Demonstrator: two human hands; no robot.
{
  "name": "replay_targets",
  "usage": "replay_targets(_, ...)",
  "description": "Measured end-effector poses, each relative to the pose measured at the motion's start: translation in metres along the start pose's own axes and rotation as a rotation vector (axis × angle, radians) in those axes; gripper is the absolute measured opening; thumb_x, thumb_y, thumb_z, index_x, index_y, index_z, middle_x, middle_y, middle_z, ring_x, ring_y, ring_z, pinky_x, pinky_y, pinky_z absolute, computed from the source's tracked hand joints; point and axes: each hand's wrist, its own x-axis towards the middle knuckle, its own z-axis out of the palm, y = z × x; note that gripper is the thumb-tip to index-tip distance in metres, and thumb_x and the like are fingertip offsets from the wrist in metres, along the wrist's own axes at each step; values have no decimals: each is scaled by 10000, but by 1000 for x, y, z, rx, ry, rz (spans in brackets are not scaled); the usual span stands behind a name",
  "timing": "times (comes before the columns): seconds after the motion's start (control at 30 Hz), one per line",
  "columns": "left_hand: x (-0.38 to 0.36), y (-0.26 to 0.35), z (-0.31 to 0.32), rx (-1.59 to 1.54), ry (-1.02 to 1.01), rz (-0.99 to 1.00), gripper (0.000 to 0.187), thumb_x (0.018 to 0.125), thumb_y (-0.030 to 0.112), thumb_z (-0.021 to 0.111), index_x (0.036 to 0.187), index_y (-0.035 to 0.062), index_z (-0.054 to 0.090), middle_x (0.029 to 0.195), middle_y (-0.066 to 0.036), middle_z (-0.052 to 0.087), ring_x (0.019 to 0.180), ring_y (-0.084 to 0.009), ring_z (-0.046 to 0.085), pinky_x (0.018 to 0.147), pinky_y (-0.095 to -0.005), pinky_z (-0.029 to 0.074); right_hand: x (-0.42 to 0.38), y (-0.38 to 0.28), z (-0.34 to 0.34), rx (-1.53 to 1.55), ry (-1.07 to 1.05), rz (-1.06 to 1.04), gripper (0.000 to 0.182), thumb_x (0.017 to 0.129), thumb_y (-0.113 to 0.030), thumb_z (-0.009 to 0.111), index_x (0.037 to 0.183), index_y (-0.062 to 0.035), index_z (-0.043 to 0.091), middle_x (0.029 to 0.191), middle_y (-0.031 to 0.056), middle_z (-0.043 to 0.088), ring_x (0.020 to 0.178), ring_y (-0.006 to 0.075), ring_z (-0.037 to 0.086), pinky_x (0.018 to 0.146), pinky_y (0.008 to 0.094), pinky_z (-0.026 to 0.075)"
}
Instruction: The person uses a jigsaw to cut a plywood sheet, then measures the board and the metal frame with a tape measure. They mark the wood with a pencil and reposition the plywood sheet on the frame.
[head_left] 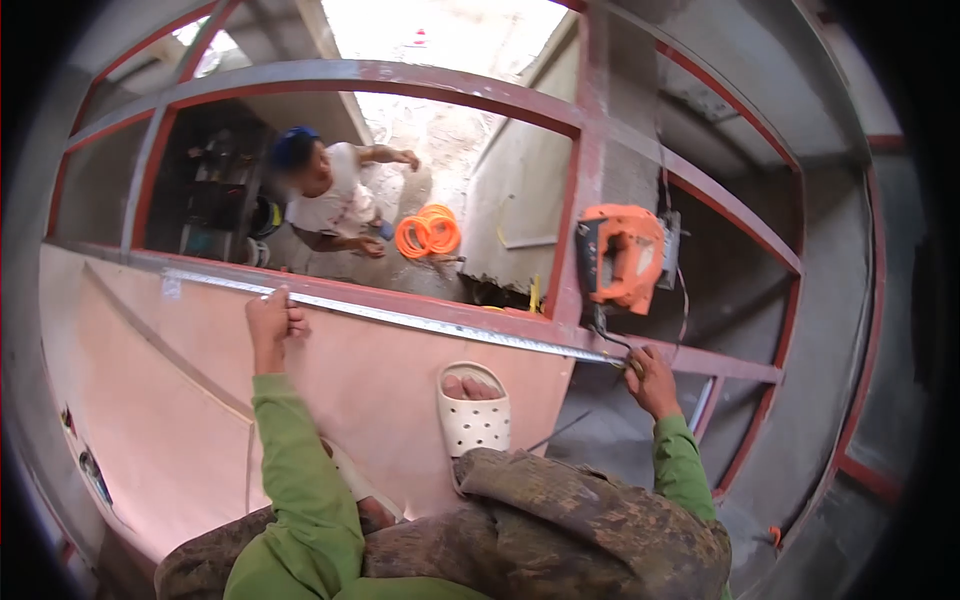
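Note:
A tape measure's pale blade (pixel 440 326) is stretched along a reddish steel beam, by the edge of a pinkish board (pixel 350 400). My left hand (pixel 272 325) has its fingers curled at the blade, toward its left part. At the blade's right end, my right hand (pixel 652 382) is closed around what appears to be the tape case, mostly covered by the fingers. An orange and black power tool (pixel 632 262) sits on the frame just above my right hand.
Red-painted steel framing (pixel 400 78) has wide openings to a lower level. Down there, a person (pixel 335 190) in a white top crouches beside coiled orange hose (pixel 428 232). My foot in a white clog (pixel 475 420) rests on the board, near its right edge. A cable (pixel 683 310) hangs behind the tool.

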Motion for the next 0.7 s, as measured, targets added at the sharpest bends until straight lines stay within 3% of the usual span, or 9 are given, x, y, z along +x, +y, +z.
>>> replay_targets(0.17, -1, 0, 1, -25, 20, 29, 315, 940, 162, 585, 689, -12, 507, 548, -119, 563, 395, -178, 541, 323, -296, 385, 3, -3, -2, 48, -11, -43, 201, 808, -128, 616, 997, -67, 586, 986, 177, 541, 933, 413, 564, 806, 464, 476)
replay_targets(0.7, -11, 10, 1, 31, 54, 14, 306, 918, 184, 596, 756, -73, 563, 594, -150, 614, 432, -217, 607, 350, -295, 432, 3, -15, -8, 80, -16, -20, 167, 812, -78, 619, 974, -51, 588, 971, 174, 543, 896, 411, 575, 777, 450, 475)
